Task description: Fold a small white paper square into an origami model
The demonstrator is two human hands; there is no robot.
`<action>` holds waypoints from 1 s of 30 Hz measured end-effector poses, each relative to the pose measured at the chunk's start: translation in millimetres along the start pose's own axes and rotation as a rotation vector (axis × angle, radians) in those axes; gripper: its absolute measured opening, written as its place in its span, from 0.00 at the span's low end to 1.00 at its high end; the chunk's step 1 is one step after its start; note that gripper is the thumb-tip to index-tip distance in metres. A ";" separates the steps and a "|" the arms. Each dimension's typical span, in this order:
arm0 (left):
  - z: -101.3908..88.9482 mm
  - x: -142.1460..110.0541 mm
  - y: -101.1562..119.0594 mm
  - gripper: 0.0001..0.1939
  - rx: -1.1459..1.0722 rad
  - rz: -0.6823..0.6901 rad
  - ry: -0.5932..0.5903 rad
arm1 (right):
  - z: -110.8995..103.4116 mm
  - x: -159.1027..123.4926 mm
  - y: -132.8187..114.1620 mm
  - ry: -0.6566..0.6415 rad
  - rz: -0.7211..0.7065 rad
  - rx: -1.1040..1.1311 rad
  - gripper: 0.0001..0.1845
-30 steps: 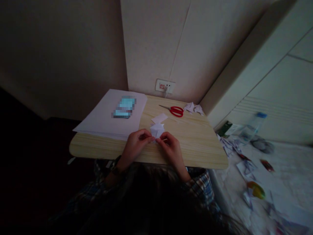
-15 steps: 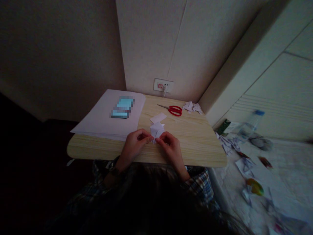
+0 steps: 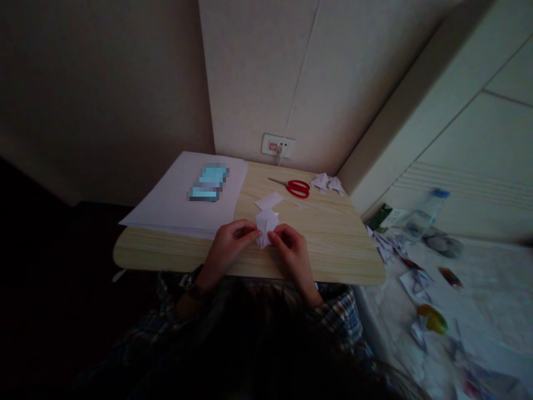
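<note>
A small folded white paper (image 3: 266,221) lies near the front of the wooden table, its pointed end toward me. My left hand (image 3: 231,243) pinches its left edge between thumb and fingers. On the other side, my right hand (image 3: 292,248) grips the right edge in the same way. Creases run lengthwise down the paper's middle. Just beyond it rests a flat white paper piece (image 3: 270,200). Red-handled scissors (image 3: 297,188) lie farther back, blades pointing left.
Large white sheets (image 3: 166,205) cover the table's left side, with a phone (image 3: 209,182) on top. Folded paper figures (image 3: 321,181) stand at the back right corner. A wall socket (image 3: 278,145) holds a plug. At right, a bed (image 3: 483,266) carries a plastic bottle (image 3: 425,216) and scattered papers.
The folded paper now shows more of its lower point and lengthwise creases between my fingertips. My hands have stayed nearly in place, the thumbs slightly farther apart.
</note>
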State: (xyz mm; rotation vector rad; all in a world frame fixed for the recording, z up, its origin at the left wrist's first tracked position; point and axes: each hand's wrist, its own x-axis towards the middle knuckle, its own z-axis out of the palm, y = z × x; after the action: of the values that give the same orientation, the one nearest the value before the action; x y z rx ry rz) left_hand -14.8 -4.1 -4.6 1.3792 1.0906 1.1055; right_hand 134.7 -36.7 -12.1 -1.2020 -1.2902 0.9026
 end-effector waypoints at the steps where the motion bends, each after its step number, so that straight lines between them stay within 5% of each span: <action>1: -0.1 0.2 -0.3 0.11 -0.009 -0.001 -0.004 | -0.1 0.0 -0.2 -0.003 -0.001 -0.005 0.09; 15: 0.2 0.6 -3.6 0.11 -0.083 -0.003 0.011 | 0.2 -0.3 1.5 0.057 0.018 0.028 0.08; 20: -0.9 0.3 -1.9 0.09 -0.045 0.015 0.002 | 1.6 -1.0 0.8 0.159 0.007 0.090 0.21; 25: -0.4 0.0 5.1 0.08 -0.013 0.016 -0.046 | -0.7 -0.9 4.2 0.052 0.003 -0.002 0.08; 30: 0.2 0.3 4.2 0.10 -0.067 0.015 -0.018 | -2.0 -0.1 5.3 0.054 0.014 -0.048 0.09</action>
State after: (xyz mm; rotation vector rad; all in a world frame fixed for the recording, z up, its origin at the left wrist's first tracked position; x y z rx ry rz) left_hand -14.3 -4.2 -0.3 1.3446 1.0225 1.1286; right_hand 137.4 -36.1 -17.1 -1.2660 -1.2672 0.8485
